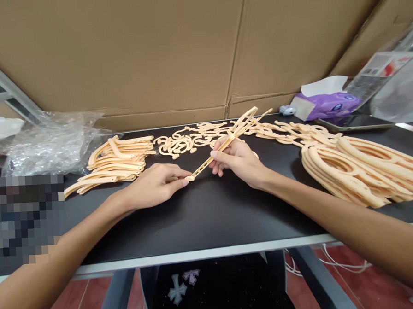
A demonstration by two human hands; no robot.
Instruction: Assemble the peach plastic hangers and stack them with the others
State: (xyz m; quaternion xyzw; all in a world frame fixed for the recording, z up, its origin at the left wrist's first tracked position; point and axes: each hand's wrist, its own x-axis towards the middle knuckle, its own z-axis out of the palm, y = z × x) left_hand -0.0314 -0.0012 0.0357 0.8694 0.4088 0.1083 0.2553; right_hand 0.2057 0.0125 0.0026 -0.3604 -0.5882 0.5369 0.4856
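Observation:
My right hand (240, 164) grips a long, slim beige plastic piece (212, 159) with slots along its edge and a looped far end. The piece slants from near the middle of the table up to the right. My left hand (156, 185) pinches its lower end, where a small rounded beige bit shows at the fingertips; whether that bit is separate, I cannot tell. Beside my left hand lies a stack of curved beige arms (123, 159). Beyond both hands are scattered beige hook-shaped pieces (181, 144).
On the right of the black table (210, 223) lie stacked beige frames with oval openings (346, 175). Behind them are a purple tissue pack (335, 104) and a dark flat device (359, 121). Clear plastic wrap (53, 144) sits at left. A cardboard wall (152, 51) stands behind.

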